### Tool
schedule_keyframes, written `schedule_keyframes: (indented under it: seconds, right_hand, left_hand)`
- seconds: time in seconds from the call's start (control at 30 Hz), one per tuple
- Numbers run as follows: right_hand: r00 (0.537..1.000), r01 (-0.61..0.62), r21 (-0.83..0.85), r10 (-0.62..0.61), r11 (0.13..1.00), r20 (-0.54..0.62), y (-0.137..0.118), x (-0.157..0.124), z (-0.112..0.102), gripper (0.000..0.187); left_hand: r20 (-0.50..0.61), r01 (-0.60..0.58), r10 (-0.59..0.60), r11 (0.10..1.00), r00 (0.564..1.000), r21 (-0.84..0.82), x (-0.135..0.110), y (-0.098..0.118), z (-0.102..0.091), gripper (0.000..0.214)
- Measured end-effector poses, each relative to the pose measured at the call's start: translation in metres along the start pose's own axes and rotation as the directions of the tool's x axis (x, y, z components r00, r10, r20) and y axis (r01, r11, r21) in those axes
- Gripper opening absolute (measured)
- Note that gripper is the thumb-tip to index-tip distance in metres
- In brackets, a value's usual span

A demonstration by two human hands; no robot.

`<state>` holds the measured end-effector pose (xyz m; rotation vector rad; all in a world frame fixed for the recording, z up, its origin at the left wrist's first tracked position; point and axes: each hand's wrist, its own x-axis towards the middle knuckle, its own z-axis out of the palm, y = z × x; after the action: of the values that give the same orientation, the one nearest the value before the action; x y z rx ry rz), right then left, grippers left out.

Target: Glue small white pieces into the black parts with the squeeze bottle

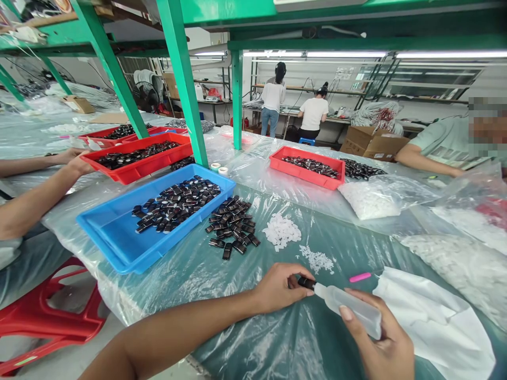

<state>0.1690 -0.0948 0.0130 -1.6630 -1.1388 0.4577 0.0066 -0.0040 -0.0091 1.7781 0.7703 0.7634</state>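
Observation:
My left hand [279, 287] pinches a small black plastic piece [306, 283] just above the table. In my right hand [382, 332] is a translucent squeeze bottle [350, 306], tilted so that its nozzle meets the black piece; whether it touches I cannot tell. A loose pile of black pieces [233, 224] lies beyond my left hand. Beside it are a heap of white flat pieces [282, 231] and a smaller heap of tiny white bits [317, 259]. A pink stick-like tool [359, 277] rests near a white cloth [431, 316], right of the bottle.
A blue tray [106, 232] of black pieces stands at the left, below green posts [184, 84]. Red trays [273, 158] stand farther back. Bags of white parts [447, 264] line the right. One co-worker's arms [43, 190] reach in from the left; another person [439, 148] sits across.

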Motion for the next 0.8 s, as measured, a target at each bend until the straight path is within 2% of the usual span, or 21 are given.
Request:
schedule_keyframes:
  seconds: [0.3, 0.5, 0.63, 0.73, 0.8]
  right_hand:
    - [0.999, -0.05, 0.031, 0.05, 0.998, -0.01, -0.001, -0.001, 0.001, 0.037]
    - [0.995, -0.099, 0.132, 0.101, 0.986, -0.007, -0.004, 0.002, -0.001, 0.035]
    - [0.988, -0.138, 0.266, 0.153, 0.954, -0.035, 0.009, 0.009, -0.005, 0.04]
    - [0.978, -0.172, 0.439, 0.206, 0.882, -0.03, 0.019, 0.015, -0.005, 0.045]
    - [0.97, -0.214, 0.511, 0.242, 0.832, 0.012, 0.024, 0.019, -0.005, 0.049]
  left_hand:
    - [-0.01, -0.032, 0.032, 0.999, 0.999, 0.007, 0.001, -0.002, 0.0, 0.024]
    - [0.009, 0.016, -0.015, 0.988, 1.0, -0.156, 0.001, -0.004, 0.001, 0.03]
    - [0.026, 0.039, -0.034, 0.967, 0.999, -0.253, 0.002, -0.004, 0.002, 0.033]
    - [0.031, 0.04, -0.032, 0.951, 0.999, -0.306, 0.003, -0.003, 0.001, 0.032]
    - [0.033, 0.048, -0.039, 0.941, 0.999, -0.336, 0.003, -0.002, 0.0, 0.032]
